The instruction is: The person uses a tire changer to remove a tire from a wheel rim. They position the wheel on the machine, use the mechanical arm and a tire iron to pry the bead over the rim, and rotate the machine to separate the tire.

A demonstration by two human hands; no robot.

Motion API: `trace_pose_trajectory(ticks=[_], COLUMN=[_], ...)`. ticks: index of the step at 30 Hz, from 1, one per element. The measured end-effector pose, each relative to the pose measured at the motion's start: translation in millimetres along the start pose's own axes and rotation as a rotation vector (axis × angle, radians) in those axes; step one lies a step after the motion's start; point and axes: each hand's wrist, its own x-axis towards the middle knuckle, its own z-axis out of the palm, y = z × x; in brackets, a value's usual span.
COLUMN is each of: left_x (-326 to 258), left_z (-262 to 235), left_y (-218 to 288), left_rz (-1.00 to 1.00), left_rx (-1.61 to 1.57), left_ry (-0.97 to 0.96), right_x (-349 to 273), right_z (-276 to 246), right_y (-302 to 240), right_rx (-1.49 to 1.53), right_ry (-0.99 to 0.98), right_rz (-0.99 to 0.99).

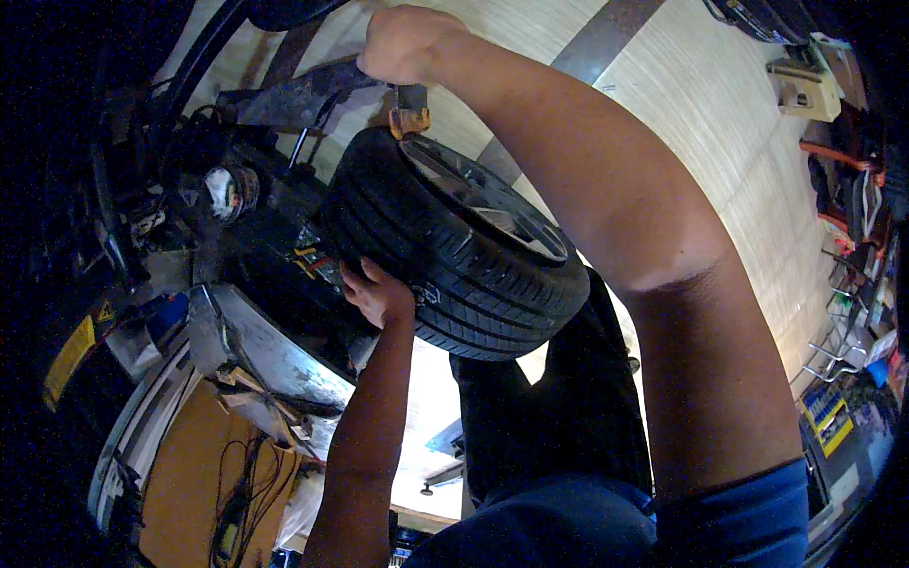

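A wheel with a black tyre (483, 289) and a spoked metal rim (492, 204) stands tilted in front of my legs. My left hand (382, 295) presses against the near left edge of the tread, its fingers bent around the tyre's edge. Stretched far forward, my right hand (409, 44) is closed at the end of a dark metal arm (294, 97). Below that hand, an orange-tipped block (409, 123) hangs from the arm and reaches the tyre's upper edge beside the rim. The tyre's left sidewall is mostly hidden.
Dark machinery with a round can (230, 192) lies left of the wheel. Nearer stands a scuffed metal housing (275, 346), with a brown panel (189, 473) and black cables (241, 492) beside it. Red-framed equipment (847, 180) and a yellow box (828, 426) line the right side.
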Motion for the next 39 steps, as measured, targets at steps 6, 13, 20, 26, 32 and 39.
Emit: trace_pose_trajectory(ticks=[6,13,20,26,32,39], left_x=[-9,-4,-6,-4,-2,11], left_z=[-2,0,-2,5,-7,12], left_y=[6,-24,-32,-42,-45,-63], left_rz=[-0.009,-0.017,0.038,0.207,0.174,0.266], left_rx=[-0.044,-0.013,-0.048,0.007,-0.105,-0.112], left_ry=[-0.018,-0.040,-0.055,-0.022,-0.039,0.011], right_x=[6,0,-26,-39,-44,-46], right_z=[16,47,58,90,101,95], right_y=[7,-5,-12,-20,-24,3], right_rx=[-0.026,0.022,-0.033,0.140,0.068,0.035], right_ry=[0.084,0.285,0.142,0.203,0.093,0.277], right_rz=[0.065,0.107,-0.006,0.069,-0.005,-0.040])
